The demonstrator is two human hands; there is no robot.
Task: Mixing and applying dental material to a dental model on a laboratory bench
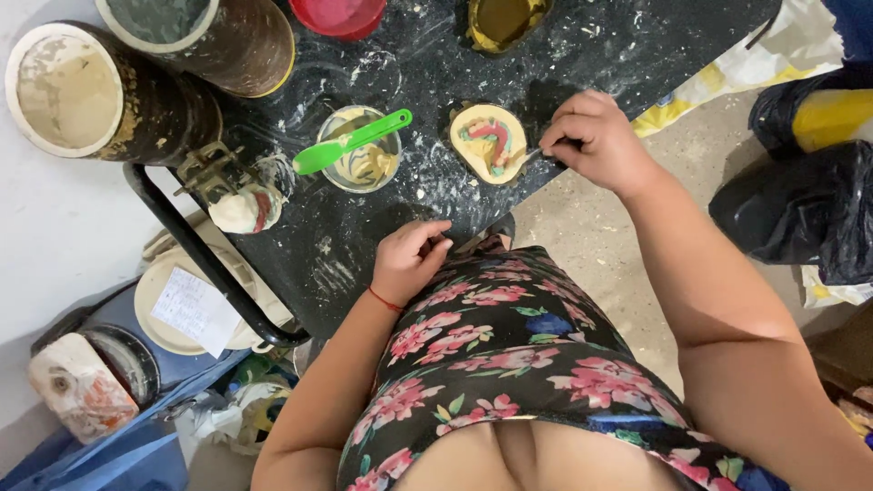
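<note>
Nearest, the left hand (409, 259) rests loosely curled at the near edge of the dark table (382, 227), fingers folded in and holding nothing that shows; a thin red string circles its wrist. Further out and to the right, the right hand (596, 141) is pinched around a slim metal tool (535, 156), whose tip points left toward the small oval mould (489, 143) just beside it. So the mould lies directly left of the right hand, the tool's long axis running nearly level between them, and the right hand is much the nearer of the two. The mould looks rough and crusted at its rim, its cream filling streaked with pink and green. Left of it sits a round cup (362, 162) of marbled cream paste with a bright green plastic spatula (350, 143) lying slantwise across it. The tabletop is black and dusted with white powder. Beyond stand large cylindrical containers (109, 91), caked and stained, and a red bowl (338, 15)
</note>
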